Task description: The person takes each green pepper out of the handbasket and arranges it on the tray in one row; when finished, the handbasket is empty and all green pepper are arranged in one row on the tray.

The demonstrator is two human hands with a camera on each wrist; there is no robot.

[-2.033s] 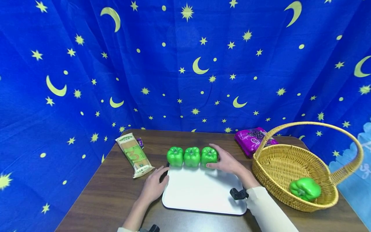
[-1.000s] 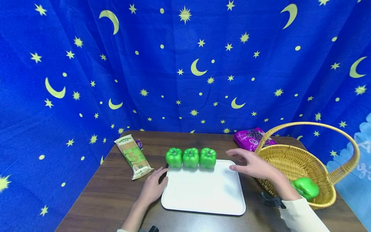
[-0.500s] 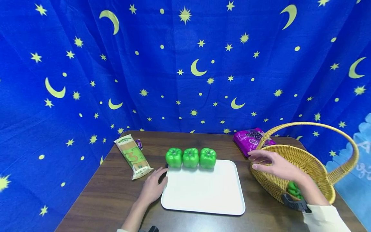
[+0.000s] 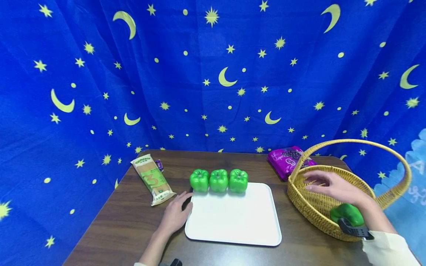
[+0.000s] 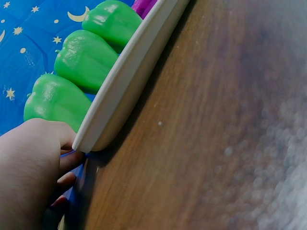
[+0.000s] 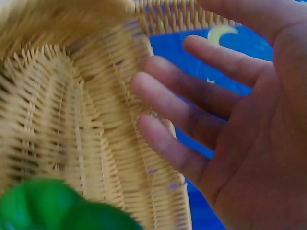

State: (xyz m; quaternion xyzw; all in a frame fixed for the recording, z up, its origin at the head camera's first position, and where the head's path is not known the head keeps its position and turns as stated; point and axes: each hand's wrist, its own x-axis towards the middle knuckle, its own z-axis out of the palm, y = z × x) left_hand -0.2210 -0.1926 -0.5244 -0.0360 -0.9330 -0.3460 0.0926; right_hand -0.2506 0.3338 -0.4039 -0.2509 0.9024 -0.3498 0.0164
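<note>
My left hand (image 4: 174, 214) rests at the left edge of a white tray (image 4: 233, 221), its fingers relaxed against the far left corner. Three green bell peppers stand in a row along the tray's far edge: a left one (image 4: 199, 181), a middle one (image 4: 219, 181) and a right one (image 4: 238, 181). Over a wicker basket (image 4: 304, 207) at the right, my right hand (image 4: 332, 188) hovers with fingers spread and nothing in them. Another green bell pepper (image 4: 346, 212) lies inside the basket, partly covered by the right wrist; the right wrist view shows its top (image 6: 53, 206).
A pack of noodles (image 4: 153, 179) lies left of the tray, with a small purple wrapped item (image 4: 159, 165) beside it. Behind the basket is a purple bag (image 4: 286, 160). The basket's tall handle (image 4: 357, 141) arches over it. A blue starry curtain (image 4: 186, 92) stands behind the table.
My right hand has let go of the right bell pepper on the tray and moved right, over the basket. The left hand and the three peppers have stayed put.
</note>
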